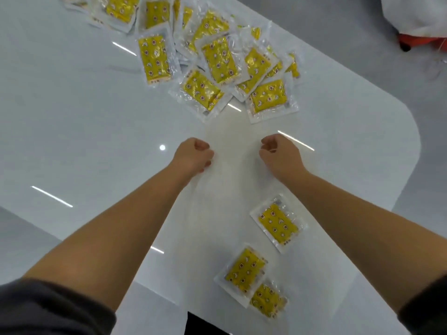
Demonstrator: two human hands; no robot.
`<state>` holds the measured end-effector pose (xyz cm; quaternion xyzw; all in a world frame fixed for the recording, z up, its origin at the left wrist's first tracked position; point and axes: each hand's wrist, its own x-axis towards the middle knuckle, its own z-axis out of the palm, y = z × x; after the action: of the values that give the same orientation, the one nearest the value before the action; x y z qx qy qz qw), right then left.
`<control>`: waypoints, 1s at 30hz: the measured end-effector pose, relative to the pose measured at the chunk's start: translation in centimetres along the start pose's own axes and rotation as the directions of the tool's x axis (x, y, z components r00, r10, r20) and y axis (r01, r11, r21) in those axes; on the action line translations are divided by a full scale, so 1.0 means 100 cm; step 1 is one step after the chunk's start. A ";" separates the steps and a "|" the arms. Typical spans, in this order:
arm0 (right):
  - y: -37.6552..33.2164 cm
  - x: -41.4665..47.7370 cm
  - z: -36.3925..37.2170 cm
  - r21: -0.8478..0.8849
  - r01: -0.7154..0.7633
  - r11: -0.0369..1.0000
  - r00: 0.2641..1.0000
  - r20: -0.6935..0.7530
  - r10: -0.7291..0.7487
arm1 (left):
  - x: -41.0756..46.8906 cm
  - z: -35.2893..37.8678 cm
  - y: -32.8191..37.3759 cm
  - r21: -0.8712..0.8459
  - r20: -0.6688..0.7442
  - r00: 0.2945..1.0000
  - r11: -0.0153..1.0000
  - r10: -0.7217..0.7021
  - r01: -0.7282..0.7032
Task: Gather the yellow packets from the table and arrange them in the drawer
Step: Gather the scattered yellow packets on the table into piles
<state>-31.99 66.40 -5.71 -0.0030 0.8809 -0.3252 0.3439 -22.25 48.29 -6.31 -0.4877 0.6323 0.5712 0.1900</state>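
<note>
Several yellow packets in clear wrappers lie in a loose pile (pixel 217 56) at the far side of the white table (pixel 84 117). Three more lie near me: one packet (pixel 278 223) under my right forearm, one packet (pixel 244 270) closer in, and one packet (pixel 267 301) at the table's near edge. My left hand (pixel 193 153) and my right hand (pixel 278 153) hover over the bare middle of the table, just short of the pile. Both have fingers curled in and hold nothing. No drawer is in view.
The table's rounded corner (pixel 399 122) is at the right, with grey floor beyond. A white and orange object (pixel 416 27) sits on the floor at the top right. Ceiling lights reflect off the glossy tabletop.
</note>
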 end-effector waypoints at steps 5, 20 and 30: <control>0.042 -0.045 -0.002 -0.201 0.046 0.979 0.999 0.022 -0.042 | -0.043 0.026 -0.050 0.234 0.041 0.994 0.967 0.098 -0.105; 0.113 -0.115 0.008 -0.591 -0.081 0.803 0.995 -0.092 0.033 | -0.159 0.119 -0.163 0.930 0.171 0.915 0.248 0.367 -0.273; 0.111 -0.121 0.018 -0.613 -0.097 0.784 0.985 -0.170 -0.010 | -0.162 0.136 -0.164 0.831 0.078 0.930 0.492 0.360 -0.261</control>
<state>-19.24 76.89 -5.80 -0.0684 0.9638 -0.0097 0.2577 -5.53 69.19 -5.96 -0.2474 0.9118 0.2032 0.2572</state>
